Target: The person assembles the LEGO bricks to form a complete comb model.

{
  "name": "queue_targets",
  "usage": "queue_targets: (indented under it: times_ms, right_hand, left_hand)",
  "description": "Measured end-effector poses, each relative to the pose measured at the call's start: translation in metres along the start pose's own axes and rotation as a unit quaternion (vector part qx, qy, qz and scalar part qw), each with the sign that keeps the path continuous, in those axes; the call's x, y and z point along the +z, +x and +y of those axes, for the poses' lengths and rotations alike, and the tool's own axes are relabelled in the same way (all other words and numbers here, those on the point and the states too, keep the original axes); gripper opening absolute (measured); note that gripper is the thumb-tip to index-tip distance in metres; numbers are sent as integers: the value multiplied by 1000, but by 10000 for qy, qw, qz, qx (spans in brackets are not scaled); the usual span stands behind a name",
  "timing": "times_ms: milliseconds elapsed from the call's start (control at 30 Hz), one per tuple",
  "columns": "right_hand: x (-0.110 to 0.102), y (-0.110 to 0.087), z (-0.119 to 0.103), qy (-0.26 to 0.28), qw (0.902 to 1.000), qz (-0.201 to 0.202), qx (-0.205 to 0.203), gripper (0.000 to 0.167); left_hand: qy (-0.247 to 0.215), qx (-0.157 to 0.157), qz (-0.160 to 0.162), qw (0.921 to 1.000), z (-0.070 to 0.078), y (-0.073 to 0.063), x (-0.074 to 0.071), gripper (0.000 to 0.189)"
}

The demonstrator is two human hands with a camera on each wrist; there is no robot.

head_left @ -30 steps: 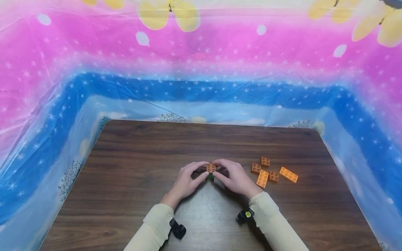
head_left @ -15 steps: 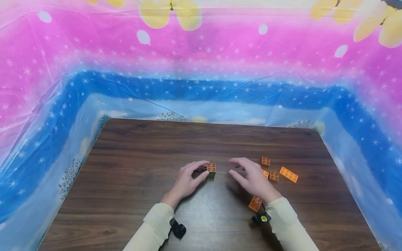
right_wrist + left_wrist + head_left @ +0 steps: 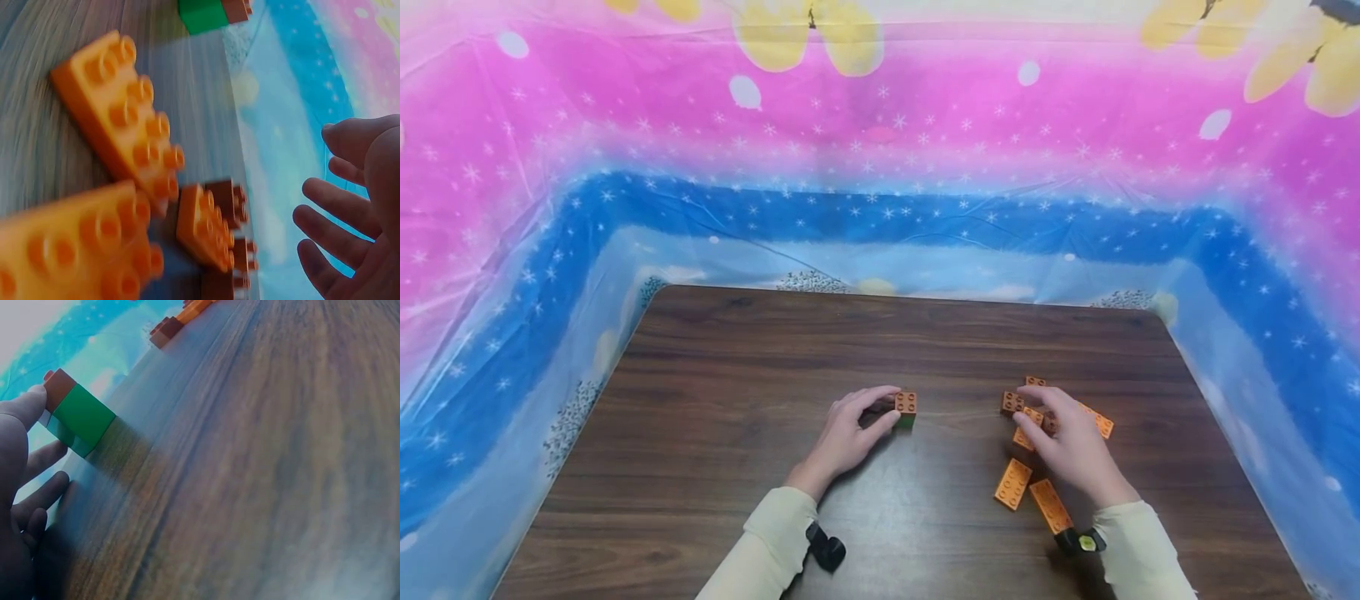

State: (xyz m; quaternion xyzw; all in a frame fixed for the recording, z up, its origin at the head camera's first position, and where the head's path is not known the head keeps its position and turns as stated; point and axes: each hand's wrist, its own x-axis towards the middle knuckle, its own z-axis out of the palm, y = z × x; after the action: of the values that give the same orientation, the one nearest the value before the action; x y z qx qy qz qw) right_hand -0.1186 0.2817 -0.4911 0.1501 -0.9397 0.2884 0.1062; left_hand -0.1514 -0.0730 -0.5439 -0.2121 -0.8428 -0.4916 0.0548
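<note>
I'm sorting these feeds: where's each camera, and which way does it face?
Head: on the head, facing forward and down at the table; left hand, right hand and sleeves show.
Left wrist: on that wrist, facing the green block across the table; left fingers show.
Right wrist: on that wrist, facing orange bricks and the backdrop; right fingers show.
Both wrist views share the green block and brown brick.

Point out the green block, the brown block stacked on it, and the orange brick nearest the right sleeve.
Green block point(image 3: 86, 415): left wrist view, on its broad side face.
Brown block point(image 3: 906, 402): head view, on its studded top.
Orange brick point(image 3: 1050, 505): head view, on its studded top.
</note>
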Motion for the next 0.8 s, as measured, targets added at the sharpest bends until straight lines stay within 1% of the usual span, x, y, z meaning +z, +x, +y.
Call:
queue_targets:
  times_ms: [167,433,600,800]
  right_hand:
    - [-10,-7,14,-237,9994,249,75,39]
    - [-27,-17,40,-417,9973,262,541,44]
    - [-32,-22,56,-570,9955,365,669,44]
    - [-35,-27,70,-781,9931,343,802,49]
  left_hand:
    - [48,-2,-4,10000,0,0,0,37]
    - [33,36,25,10000,-2,0,1,36]
    - [30,20,4,10000,-2,0,1,36]
    - [22,36,19,10000,-3,1,1,36]
